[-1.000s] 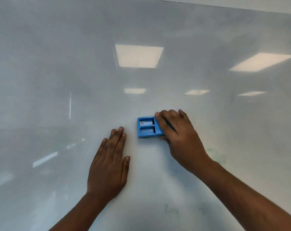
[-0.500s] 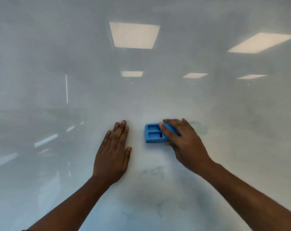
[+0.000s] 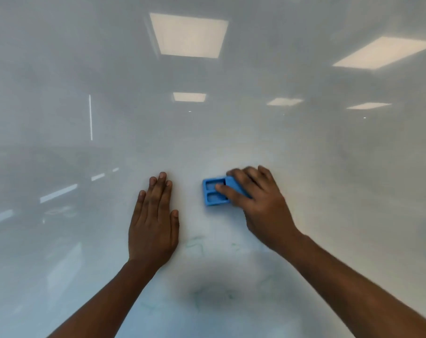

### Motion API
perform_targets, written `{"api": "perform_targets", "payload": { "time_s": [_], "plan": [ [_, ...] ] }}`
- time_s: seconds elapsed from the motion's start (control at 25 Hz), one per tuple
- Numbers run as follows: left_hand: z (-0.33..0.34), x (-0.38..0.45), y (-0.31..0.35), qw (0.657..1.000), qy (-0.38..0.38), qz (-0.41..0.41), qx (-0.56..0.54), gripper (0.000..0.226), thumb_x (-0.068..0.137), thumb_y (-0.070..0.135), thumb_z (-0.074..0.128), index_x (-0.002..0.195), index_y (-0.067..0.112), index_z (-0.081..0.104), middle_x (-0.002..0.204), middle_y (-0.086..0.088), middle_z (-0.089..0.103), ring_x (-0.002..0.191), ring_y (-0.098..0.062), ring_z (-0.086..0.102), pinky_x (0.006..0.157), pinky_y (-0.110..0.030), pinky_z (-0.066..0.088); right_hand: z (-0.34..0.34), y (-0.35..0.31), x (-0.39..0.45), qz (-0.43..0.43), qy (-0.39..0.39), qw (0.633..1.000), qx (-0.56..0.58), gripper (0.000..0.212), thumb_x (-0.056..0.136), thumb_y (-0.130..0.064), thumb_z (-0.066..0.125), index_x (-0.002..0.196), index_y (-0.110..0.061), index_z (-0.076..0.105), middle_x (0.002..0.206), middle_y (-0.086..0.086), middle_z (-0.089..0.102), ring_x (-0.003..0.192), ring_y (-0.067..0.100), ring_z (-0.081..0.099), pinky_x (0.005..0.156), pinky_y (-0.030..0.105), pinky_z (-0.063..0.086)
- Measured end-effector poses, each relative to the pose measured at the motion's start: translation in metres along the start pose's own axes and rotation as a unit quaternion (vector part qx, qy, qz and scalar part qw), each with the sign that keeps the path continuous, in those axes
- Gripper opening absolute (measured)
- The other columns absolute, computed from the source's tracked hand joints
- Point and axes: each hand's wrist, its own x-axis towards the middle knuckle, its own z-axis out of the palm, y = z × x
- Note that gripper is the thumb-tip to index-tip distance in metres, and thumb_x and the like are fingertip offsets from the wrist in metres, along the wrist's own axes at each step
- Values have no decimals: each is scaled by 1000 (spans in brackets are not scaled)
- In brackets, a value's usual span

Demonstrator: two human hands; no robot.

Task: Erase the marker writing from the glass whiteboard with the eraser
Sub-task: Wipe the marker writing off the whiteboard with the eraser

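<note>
A glass whiteboard [image 3: 329, 167] fills the whole head view. My right hand [image 3: 258, 203] grips a blue plastic eraser [image 3: 213, 195] and presses it against the glass at centre right; its fingers cover the eraser's right half. My left hand [image 3: 154, 220] lies flat on the glass just left of the eraser, fingers straight and together, holding nothing. Faint green marker traces [image 3: 194, 245] show on the glass below the eraser, between my two wrists, and fainter ones [image 3: 199, 298] lower down.
The glass reflects ceiling light panels [image 3: 188, 35] at the top and right, plus dim room shapes on the left. A dark blurred reflection [image 3: 214, 286] sits low between my forearms.
My right hand slid the eraser over the glass, a little right and down relative to my left hand. The view tilted down the board. My left hand stayed flat on the glass.
</note>
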Motion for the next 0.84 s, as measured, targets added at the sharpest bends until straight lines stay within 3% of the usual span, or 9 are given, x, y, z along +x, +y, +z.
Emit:
{"api": "perform_targets", "payload": {
  "time_s": [0.12, 0.2, 0.36, 0.52, 0.68, 0.84],
  "plan": [
    [1, -14, 6, 1000, -17, 14, -1, 66, 101, 22, 44, 162, 5, 26, 174, -9, 18, 163, -23, 13, 132, -41, 14, 6, -57, -98, -6, -69, 996, 50, 50, 110, -3, 29, 135, -23, 68, 139, 13, 63, 116, 38, 62, 115, 54, 36],
    [-1, -15, 4, 999, -26, 18, 1, 66, 102, 23, 43, 163, 6, 25, 174, -8, 18, 163, -23, 12, 132, -40, 13, -2, -58, -106, -17, -102, 993, 59, 55, 106, 0, 28, 138, -26, 66, 141, 10, 62, 117, 35, 62, 118, 51, 35],
    [1, -16, 3, 1000, -26, 17, -2, 64, 103, 23, 43, 162, 5, 27, 173, -10, 20, 162, -23, 13, 132, -42, 13, -32, 37, 8, 40, 1, 999, 16, 45, 101, -9, 56, 143, -23, 63, 144, 11, 61, 117, 38, 58, 110, 50, 44],
    [1, -18, 3, 1000, -22, 19, -3, 62, 104, 22, 42, 162, 6, 27, 172, -10, 21, 163, -21, 11, 132, -40, 12, -41, 85, 48, 83, 38, 995, -39, 49, 95, -9, 61, 142, -22, 63, 142, 8, 61, 114, 34, 52, 99, 44, 50],
    [-3, -21, -1, 998, -40, 2, -38, 62, 104, 24, 40, 162, 7, 26, 173, -8, 19, 163, -20, 9, 132, -39, 8, -11, 29, -49, 81, 29, 996, -9, 46, 96, 6, 64, 135, -17, 69, 140, 15, 62, 114, 38, 56, 106, 53, 44],
    [-11, -47, -16, 997, -64, -26, -27, 63, 105, 25, 38, 163, 6, 23, 175, -7, 15, 163, -22, 7, 133, -39, 7, 13, -71, -185, 133, -63, 988, 48, 67, 86, 14, 51, 139, -23, 67, 142, 15, 61, 119, 41, 60, 117, 54, 35]
  ]
}}
